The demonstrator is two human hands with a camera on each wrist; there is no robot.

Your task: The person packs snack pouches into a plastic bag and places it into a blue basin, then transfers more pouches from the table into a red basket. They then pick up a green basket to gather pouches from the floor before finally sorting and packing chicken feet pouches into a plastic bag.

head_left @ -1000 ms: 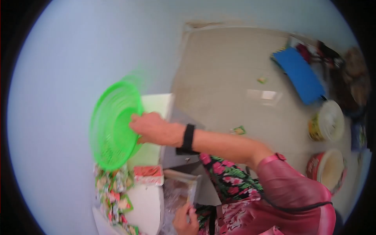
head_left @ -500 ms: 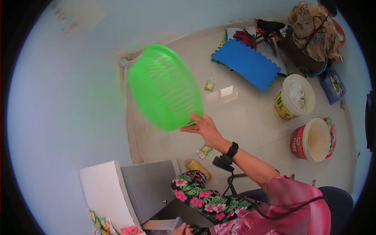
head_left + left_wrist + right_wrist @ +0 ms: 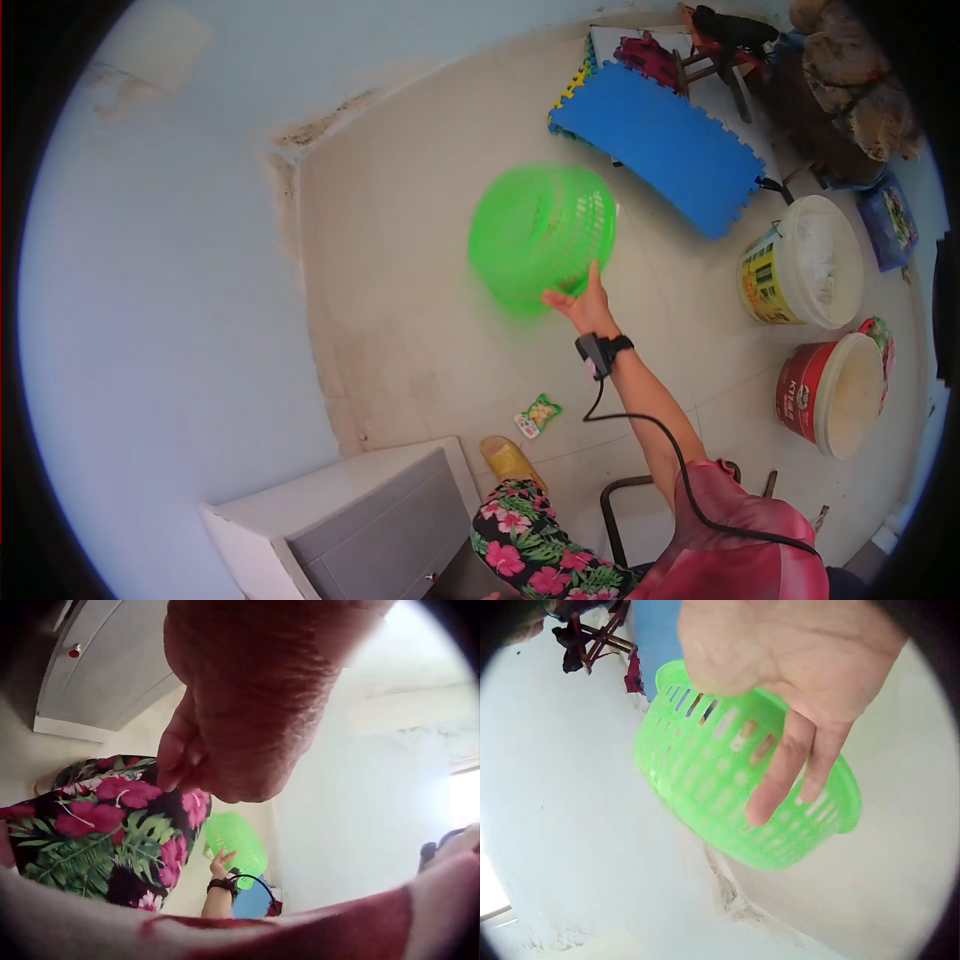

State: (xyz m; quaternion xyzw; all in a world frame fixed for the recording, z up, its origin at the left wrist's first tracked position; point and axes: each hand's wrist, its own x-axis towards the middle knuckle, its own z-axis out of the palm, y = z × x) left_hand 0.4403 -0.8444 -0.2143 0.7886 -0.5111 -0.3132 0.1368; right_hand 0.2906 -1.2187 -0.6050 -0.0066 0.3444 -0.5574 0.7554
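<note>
A bright green slotted plastic basket (image 3: 525, 230) is tilted over the floor, its base toward the head camera and its edge blurred. My right hand (image 3: 588, 308) is at its near rim, arm stretched out, thumb and fingers spread apart. In the right wrist view, straight fingers (image 3: 776, 780) of that hand overlap the basket's slotted side (image 3: 697, 769). My left hand (image 3: 240, 712) fills the top of the left wrist view, its fingers loosely curled above the flowered trouser leg (image 3: 112, 825). Nothing shows in it, and the head view mostly cuts it off.
A grey-fronted cabinet (image 3: 380, 530) stands by the wall at lower left. A small green packet (image 3: 540, 415) lies on the floor near a yellow slipper (image 3: 508, 462). Blue foam mats (image 3: 660, 145), a yellow-labelled bucket (image 3: 800, 265), a red-labelled bucket (image 3: 830, 395) and another person (image 3: 860, 85) are at right.
My right hand has swung the green basket from above the littered white top, out over the floor. Its fingers, earlier gripping the rim, are now spread. The head view has turned with it.
</note>
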